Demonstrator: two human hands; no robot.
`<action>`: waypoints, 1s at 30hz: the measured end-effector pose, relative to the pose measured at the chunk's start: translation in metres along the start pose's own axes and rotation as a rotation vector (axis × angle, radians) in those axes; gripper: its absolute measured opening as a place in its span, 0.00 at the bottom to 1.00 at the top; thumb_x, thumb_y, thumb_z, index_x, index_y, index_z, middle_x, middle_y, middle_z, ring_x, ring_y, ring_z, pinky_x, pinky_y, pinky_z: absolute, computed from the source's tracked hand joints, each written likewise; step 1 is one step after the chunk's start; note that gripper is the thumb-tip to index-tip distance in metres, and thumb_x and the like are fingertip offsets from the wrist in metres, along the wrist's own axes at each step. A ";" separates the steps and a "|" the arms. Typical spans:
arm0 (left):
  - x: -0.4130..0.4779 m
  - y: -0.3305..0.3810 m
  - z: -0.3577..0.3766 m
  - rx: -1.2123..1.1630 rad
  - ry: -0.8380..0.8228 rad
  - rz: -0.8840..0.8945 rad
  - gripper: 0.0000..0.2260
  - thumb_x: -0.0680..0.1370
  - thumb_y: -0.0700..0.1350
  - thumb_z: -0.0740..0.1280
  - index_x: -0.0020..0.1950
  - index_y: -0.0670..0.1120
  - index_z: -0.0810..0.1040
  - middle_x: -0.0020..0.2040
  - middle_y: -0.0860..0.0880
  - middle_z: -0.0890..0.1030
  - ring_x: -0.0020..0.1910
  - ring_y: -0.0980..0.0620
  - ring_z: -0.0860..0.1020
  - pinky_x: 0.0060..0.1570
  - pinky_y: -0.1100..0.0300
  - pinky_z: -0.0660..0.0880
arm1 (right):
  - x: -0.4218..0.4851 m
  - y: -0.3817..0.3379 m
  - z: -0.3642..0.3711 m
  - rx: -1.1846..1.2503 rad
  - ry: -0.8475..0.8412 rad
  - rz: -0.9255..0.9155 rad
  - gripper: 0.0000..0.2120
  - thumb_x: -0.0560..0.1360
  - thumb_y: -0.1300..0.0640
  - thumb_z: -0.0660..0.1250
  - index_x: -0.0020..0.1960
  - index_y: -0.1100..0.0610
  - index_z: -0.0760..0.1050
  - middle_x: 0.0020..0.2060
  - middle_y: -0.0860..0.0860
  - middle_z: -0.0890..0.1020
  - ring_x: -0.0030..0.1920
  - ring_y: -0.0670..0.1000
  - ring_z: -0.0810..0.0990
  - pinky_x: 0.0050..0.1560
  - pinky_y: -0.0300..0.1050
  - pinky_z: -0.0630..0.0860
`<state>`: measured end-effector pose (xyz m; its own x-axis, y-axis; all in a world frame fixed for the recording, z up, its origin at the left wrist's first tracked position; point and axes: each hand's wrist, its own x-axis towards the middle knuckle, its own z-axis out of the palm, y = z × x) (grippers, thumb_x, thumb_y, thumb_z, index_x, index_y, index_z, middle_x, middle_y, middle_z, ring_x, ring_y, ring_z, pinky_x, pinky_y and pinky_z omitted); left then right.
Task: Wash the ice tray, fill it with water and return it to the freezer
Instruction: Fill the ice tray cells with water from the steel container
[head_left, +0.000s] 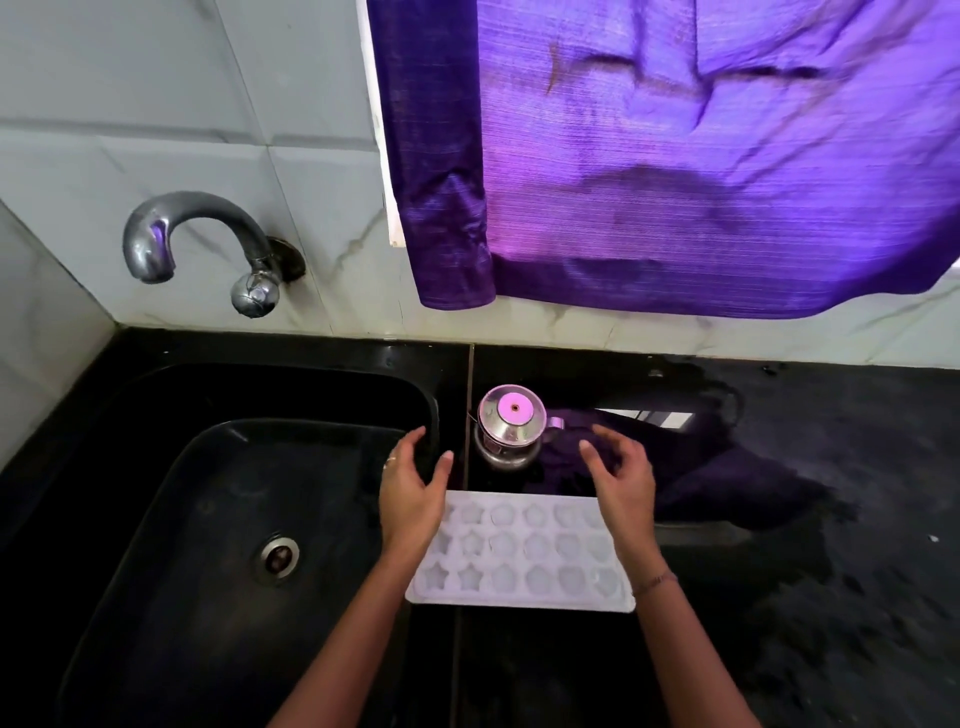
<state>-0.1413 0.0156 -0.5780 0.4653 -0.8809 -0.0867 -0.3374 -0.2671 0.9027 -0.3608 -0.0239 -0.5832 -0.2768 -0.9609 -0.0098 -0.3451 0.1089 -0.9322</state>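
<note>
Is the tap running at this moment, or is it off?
Off. No water falls from the spout of the tap, and the sink below it shows no stream or splash.

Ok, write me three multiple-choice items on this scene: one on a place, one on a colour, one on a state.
1. Where is the tray? A in a freezer; B on the counter; C on a stove.
2. What colour is the curtain? A purple; B green; C white.
3. How are the left hand and right hand? A both grip the tray; B both are fists; C both open, holding nothing.
Answers: 1 B, it lies flat on the black counter. 2 A, the hanging cloth is plainly purple. 3 C, the fingers are spread and curl round nothing.
</note>
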 end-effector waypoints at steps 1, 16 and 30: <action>-0.005 -0.005 -0.005 0.045 0.007 -0.004 0.22 0.76 0.48 0.67 0.69 0.47 0.70 0.65 0.46 0.73 0.64 0.49 0.72 0.61 0.59 0.69 | -0.007 0.004 -0.009 -0.053 -0.001 0.002 0.13 0.74 0.52 0.70 0.58 0.51 0.77 0.56 0.51 0.76 0.59 0.53 0.74 0.63 0.54 0.72; -0.046 -0.051 -0.034 -0.084 -0.074 -0.362 0.09 0.75 0.41 0.70 0.53 0.40 0.82 0.49 0.43 0.83 0.44 0.49 0.80 0.46 0.58 0.75 | -0.074 0.046 -0.059 -0.099 -0.081 0.268 0.12 0.76 0.58 0.67 0.57 0.63 0.80 0.51 0.56 0.84 0.49 0.51 0.80 0.50 0.41 0.72; -0.059 -0.048 -0.055 -0.331 -0.088 -0.487 0.08 0.74 0.33 0.69 0.52 0.32 0.79 0.50 0.35 0.81 0.41 0.43 0.80 0.43 0.51 0.79 | -0.079 0.045 -0.052 0.145 -0.103 0.446 0.12 0.75 0.66 0.67 0.57 0.69 0.77 0.52 0.62 0.82 0.51 0.58 0.81 0.59 0.53 0.76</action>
<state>-0.1071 0.1020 -0.5932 0.4285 -0.7200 -0.5459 0.1777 -0.5252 0.8322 -0.4010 0.0701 -0.6061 -0.2762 -0.8496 -0.4493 -0.0822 0.4867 -0.8697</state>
